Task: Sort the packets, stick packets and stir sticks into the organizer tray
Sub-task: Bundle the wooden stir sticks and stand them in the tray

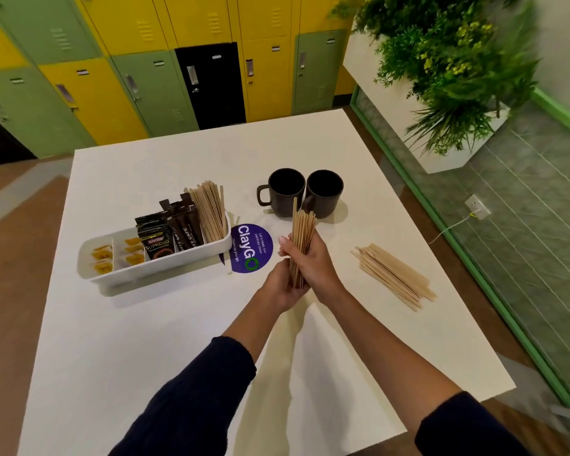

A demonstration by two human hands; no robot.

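left hand and right hand, both grips wrapped round upright stir sticks, loose sticks on table

Quick count: two black mugs at 12 o'clock, mug one and mug two. One organizer tray at 10 o'clock, one purple sticker dead centre. Three lots of stir sticks: tray bunch, held bunch gripped by left hand and right hand, loose bunch at 3 o'clock. Packets are too crammed to count.

White organizer tray holds yellow packets, black Supremo packets, brown stick packets and upright stir sticks. Just right of it there's a bundle of stir sticks held upright, and a loose pile of stir sticks farther right.
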